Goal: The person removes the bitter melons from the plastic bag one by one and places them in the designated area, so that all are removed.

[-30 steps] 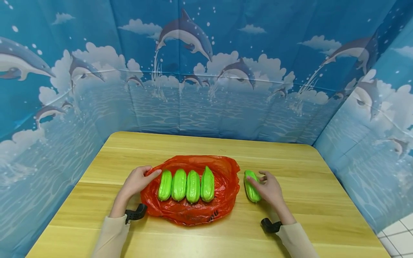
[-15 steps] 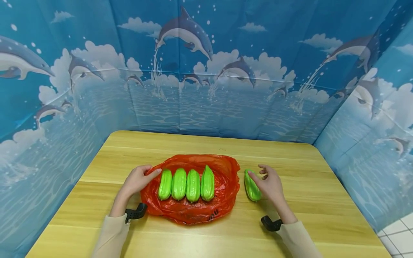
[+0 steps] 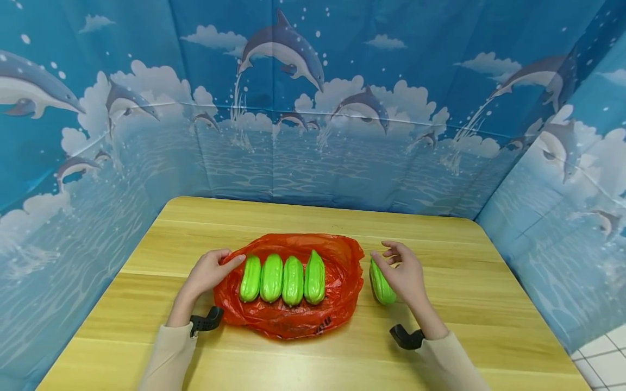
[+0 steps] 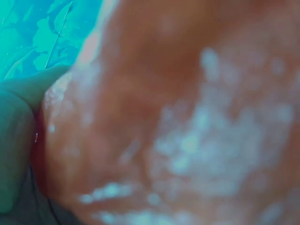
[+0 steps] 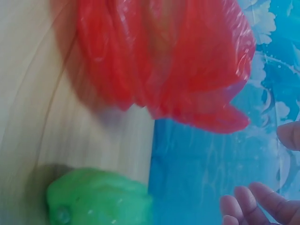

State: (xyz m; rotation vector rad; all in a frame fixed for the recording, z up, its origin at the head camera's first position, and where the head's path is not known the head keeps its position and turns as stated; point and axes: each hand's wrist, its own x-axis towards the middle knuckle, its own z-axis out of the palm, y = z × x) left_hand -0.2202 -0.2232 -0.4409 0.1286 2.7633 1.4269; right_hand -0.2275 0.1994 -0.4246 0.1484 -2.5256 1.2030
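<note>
On the table lies a red plastic bag (image 3: 288, 325), its mouth spread wide. Several bright green ridged gourds (image 3: 292, 282), glossy like models, lie side by side in it. At the bag's left rim, my left hand (image 3: 204, 274) pinches the plastic between thumb and fingers; in the left wrist view the bag (image 4: 164, 122) fills most of the picture, blurred. Right of the bag, one more green gourd (image 3: 381, 290) rests on the wood. Over its right side hovers my right hand (image 3: 407, 274), thumb and fingers apart, holding nothing; the hand partly hides that gourd.
The wooden table (image 3: 430, 233) has rounded far corners. A blue dolphin-print curtain (image 3: 303, 163) surrounds its back and sides. Black wrist cameras sit on both wrists, the right one (image 3: 406, 338) close above the tabletop. White floor tiles (image 3: 603, 353) show at lower right.
My right hand has lifted off the single gourd and shifted slightly away from me, its fingers spreading. That gourd stays where it was. The left hand and the bag have hardly moved.
</note>
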